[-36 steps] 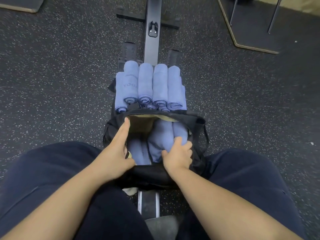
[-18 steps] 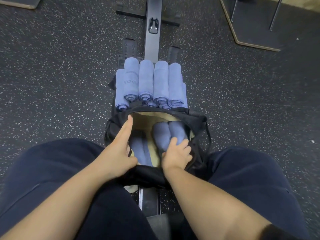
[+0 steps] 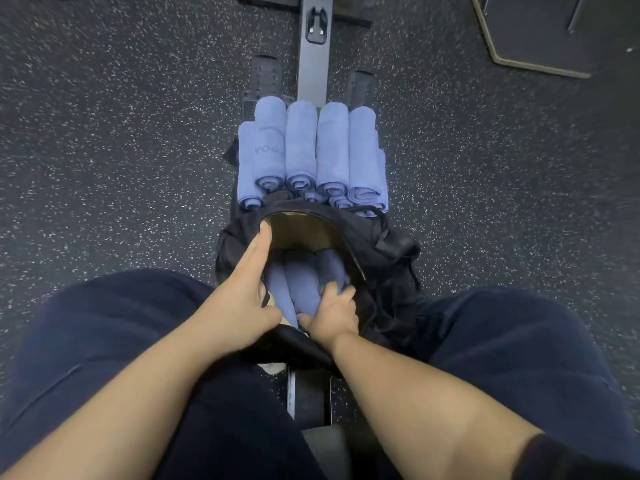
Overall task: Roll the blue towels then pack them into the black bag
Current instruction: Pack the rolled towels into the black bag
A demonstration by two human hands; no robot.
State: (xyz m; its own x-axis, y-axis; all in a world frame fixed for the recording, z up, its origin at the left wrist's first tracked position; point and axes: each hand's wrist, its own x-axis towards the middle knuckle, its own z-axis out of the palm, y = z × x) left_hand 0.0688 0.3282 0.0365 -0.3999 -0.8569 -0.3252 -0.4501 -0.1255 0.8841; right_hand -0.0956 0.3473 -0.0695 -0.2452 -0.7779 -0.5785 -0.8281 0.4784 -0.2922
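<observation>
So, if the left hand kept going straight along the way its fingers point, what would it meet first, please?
Probably the far rim of the black bag, which the left hand is holding open; just beyond lie the stacked rolled towels. Depth is hard to judge.

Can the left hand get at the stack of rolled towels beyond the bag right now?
Probably not straight away. The left hand grips the black bag's rim, holding it open, and would have to let go. Otherwise the stack of rolled towels lies uncovered just past the bag.

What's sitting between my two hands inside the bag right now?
Rolled blue towels lie between the left hand and right hand inside the black bag, in the head view.
</observation>
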